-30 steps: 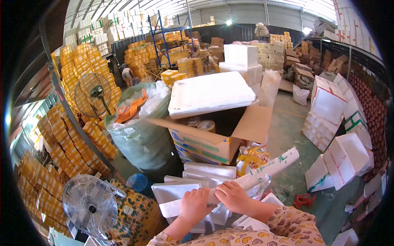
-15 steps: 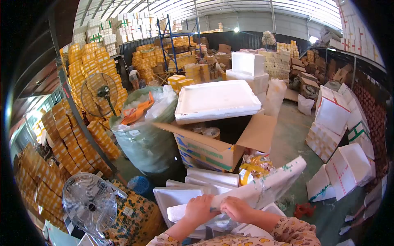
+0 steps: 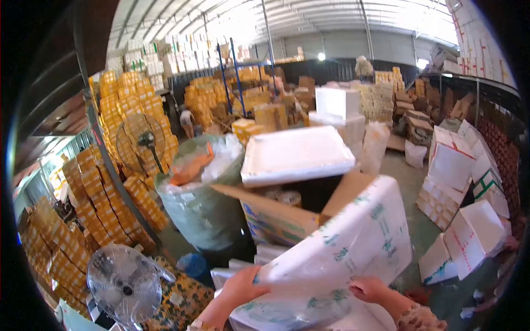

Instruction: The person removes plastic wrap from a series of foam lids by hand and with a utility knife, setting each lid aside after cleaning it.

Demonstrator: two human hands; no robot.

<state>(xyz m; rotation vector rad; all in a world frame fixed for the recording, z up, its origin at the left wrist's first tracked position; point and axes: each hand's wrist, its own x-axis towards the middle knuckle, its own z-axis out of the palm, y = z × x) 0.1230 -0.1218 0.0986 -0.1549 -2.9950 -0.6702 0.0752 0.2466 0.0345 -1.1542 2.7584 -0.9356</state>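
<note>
A white foam panel or lid (image 3: 342, 248) with green print and clear plastic film is tilted up in front of me. My left hand (image 3: 244, 286) grips its left edge, with the fingers partly behind it. At its lower right, my right hand (image 3: 369, 289) is closed in a pinch on the plastic film. Beyond it stands an open cardboard box (image 3: 281, 218) with rolls of tape inside, and a white foam lid (image 3: 298, 153) lies across its top. More white foam pieces (image 3: 270, 252) show partly behind the panel.
A green sack (image 3: 201, 207) of plastic scraps stands left of the box. A metal fan (image 3: 124, 284) is at the lower left. White foam boxes (image 3: 469, 234) are piled on the right. Stacks of yellow-taped boxes (image 3: 132, 105) fill the left, and a person (image 3: 186, 121) bends over in the background.
The panel has turned from edge-on to show its broad printed face. My hands have moved apart, the left one leftward and the right one rightward. The head view has shifted slightly.
</note>
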